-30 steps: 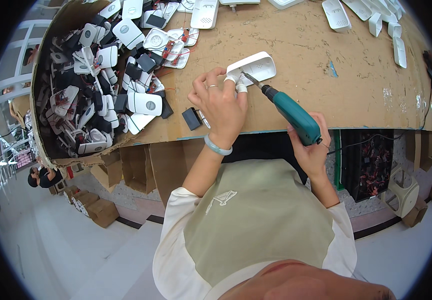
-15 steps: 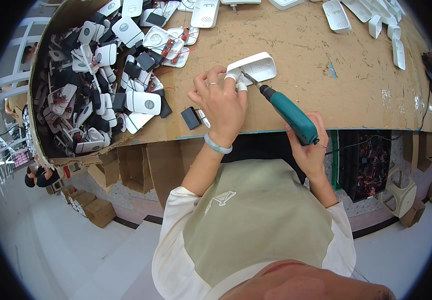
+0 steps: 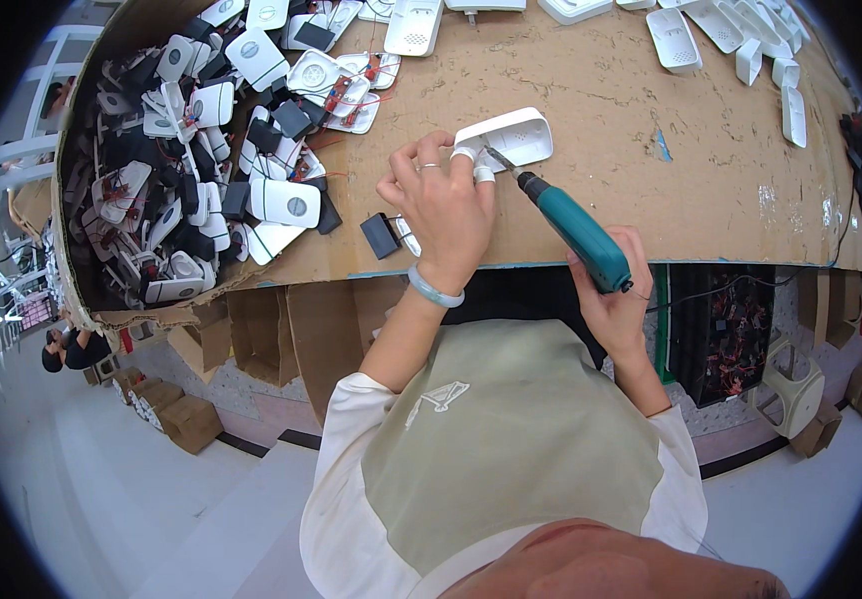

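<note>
My left hand (image 3: pixel 449 205) holds a white plastic housing (image 3: pixel 528 138) down on the cardboard-covered table, its fingers closed on the near left end. Two of those fingers wear white finger covers. In my right hand (image 3: pixel 615 304) is a green electric screwdriver (image 3: pixel 581 235), gripped by its rear end. Its bit slants down to the upper left, the tip inside the open housing close to my left fingertips. Any screw under the tip is too small to make out. A black block (image 3: pixel 380 236) with a small white piece lies beside my left wrist.
A cardboard-walled heap of white covers (image 3: pixel 285 203), black blocks and red wires fills the table's left side. More white housings (image 3: pixel 675 40) lie at the far right. The screwdriver's cable (image 3: pixel 721 292) trails right. Below the table stand a black crate (image 3: pixel 729 334) and a stool (image 3: pixel 793 384).
Both hands, the screwdriver and the housing keep nearly the same places. The whole view has shifted very slightly.
</note>
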Demonstrator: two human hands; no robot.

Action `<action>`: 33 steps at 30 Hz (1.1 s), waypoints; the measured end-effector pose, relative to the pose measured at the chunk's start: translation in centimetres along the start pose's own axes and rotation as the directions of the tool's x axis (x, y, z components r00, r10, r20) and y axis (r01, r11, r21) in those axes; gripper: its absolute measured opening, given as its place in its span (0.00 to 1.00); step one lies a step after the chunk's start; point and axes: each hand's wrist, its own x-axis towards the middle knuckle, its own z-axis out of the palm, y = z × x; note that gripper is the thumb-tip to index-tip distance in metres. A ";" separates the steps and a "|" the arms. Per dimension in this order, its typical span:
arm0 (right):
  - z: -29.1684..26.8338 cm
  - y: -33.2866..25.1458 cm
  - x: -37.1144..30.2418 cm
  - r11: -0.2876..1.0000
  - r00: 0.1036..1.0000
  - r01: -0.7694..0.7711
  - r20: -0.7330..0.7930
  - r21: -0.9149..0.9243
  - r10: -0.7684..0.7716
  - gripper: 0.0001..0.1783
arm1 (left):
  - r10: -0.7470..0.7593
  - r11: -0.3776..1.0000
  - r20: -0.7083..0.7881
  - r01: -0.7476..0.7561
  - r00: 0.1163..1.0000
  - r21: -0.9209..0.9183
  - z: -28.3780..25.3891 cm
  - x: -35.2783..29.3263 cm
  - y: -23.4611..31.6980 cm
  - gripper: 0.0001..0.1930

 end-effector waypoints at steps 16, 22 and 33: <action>-1.0 -1.4 -1.1 0.987 0.987 -0.112 -0.104 0.113 0.124 0.11 | 0.003 1.000 -0.004 -0.003 1.000 0.001 -0.1 0.1 0.1 0.08; -1.5 -1.4 -1.8 0.981 0.980 -0.136 -0.124 0.142 0.154 0.11 | -0.002 0.998 0.032 0.004 0.999 -0.056 -1.2 -0.3 0.1 0.13; -2.2 -1.5 -2.3 0.944 0.961 -0.228 -0.101 0.238 0.258 0.14 | -0.318 0.456 0.138 0.278 0.938 -0.845 -2.8 -4.1 -4.5 0.44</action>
